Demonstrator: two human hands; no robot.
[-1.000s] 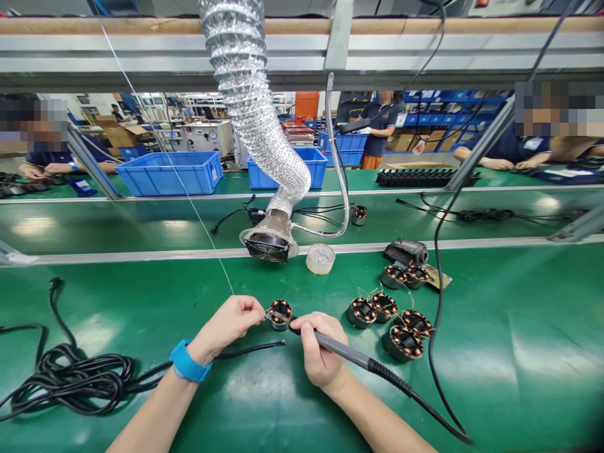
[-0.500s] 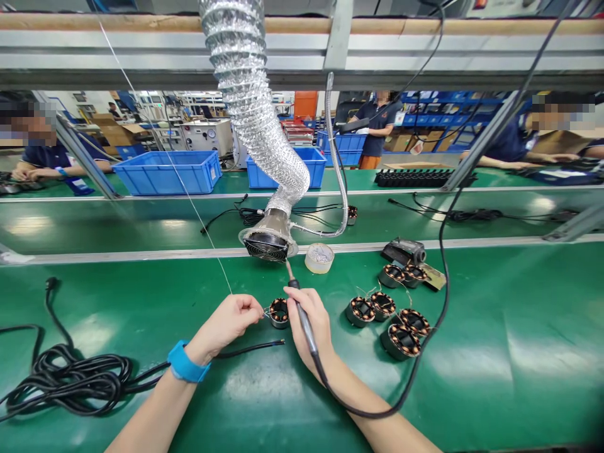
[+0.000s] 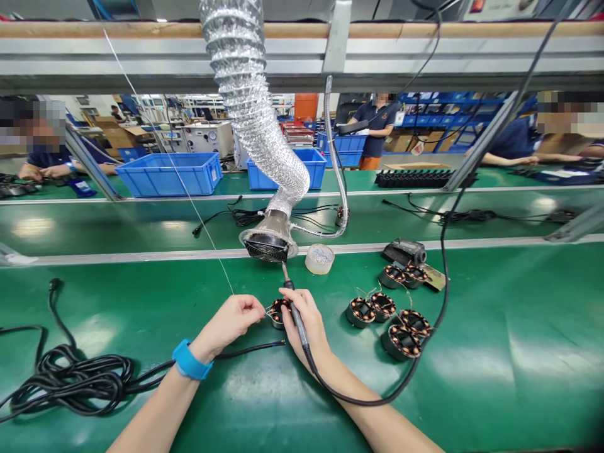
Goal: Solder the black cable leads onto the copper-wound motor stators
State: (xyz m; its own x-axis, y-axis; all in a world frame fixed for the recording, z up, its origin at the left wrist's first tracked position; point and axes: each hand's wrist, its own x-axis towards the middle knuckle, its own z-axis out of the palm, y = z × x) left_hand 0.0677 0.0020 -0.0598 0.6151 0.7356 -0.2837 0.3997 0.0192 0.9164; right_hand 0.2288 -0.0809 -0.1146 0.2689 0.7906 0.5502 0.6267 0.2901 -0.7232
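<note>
My left hand [image 3: 236, 319], with a blue wristband, is closed in a pinch on thin wire ends beside a small copper-wound motor stator [image 3: 277, 313]. A thin solder wire [image 3: 207, 236] runs down from above to that hand. In my right hand [image 3: 312, 327] is a soldering iron [image 3: 299, 324], its tip pointing up and away toward the fume hood. Fingers of the right hand touch or overlap the stator's right side and hide part of it. The stripped end of a black cable [image 3: 250, 350] lies just below the stator.
Several other stators [image 3: 403, 340] sit to the right, near an iron stand [image 3: 404, 251]. A tape roll [image 3: 319, 259] stands below the fume hood [image 3: 267, 245] and its foil duct [image 3: 240, 82]. Coiled black cable [image 3: 70, 377] lies left. Co-workers sit across the bench.
My right hand and the soldering iron have shifted slightly left, so the fingers now cover the stator's right side. Cables and a stator on the middle strip have moved a little left.
</note>
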